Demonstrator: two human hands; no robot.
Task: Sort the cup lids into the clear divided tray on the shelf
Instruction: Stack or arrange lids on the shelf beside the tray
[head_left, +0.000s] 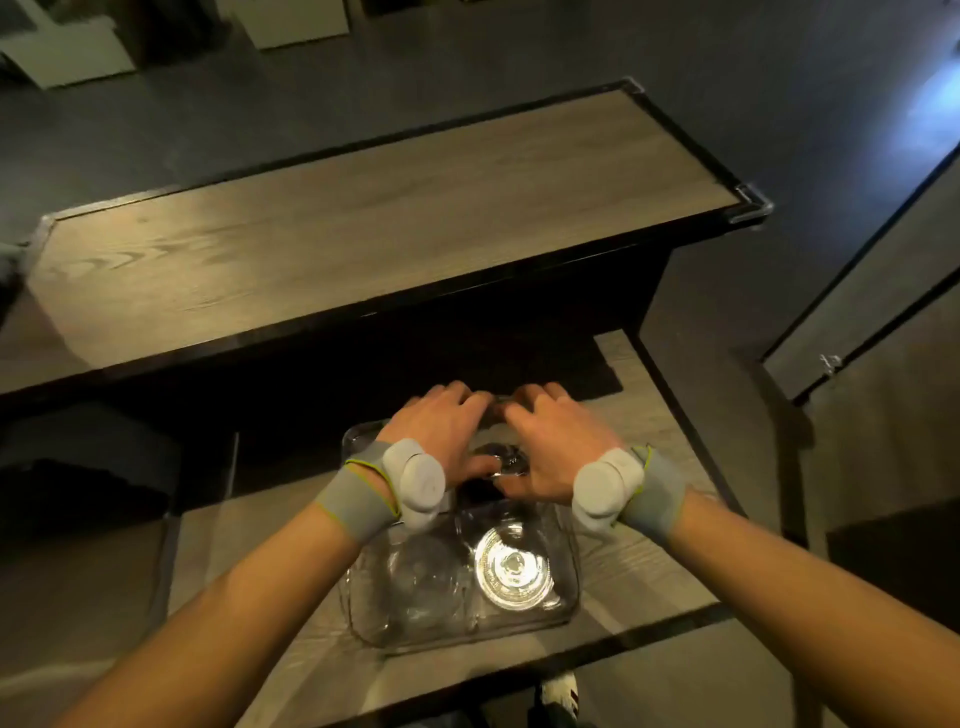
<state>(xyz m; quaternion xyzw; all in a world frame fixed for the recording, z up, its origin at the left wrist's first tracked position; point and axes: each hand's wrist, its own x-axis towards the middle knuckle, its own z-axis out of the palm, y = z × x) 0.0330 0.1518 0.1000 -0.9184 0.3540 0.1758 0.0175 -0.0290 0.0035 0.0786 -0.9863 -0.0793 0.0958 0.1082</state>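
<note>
Both hands, left hand and right hand, curl half-closed over the clear divided tray's far compartments, thumbs meeting on a clear lid directly beneath; grip uncertain.

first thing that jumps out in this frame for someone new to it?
The two bare hands, left hand and right hand, side by side over the far half of the clear divided tray on the lower wooden shelf, each wrist wearing a grey band. Next, the shiny clear cup lid lying in the tray's near right compartment.
</note>
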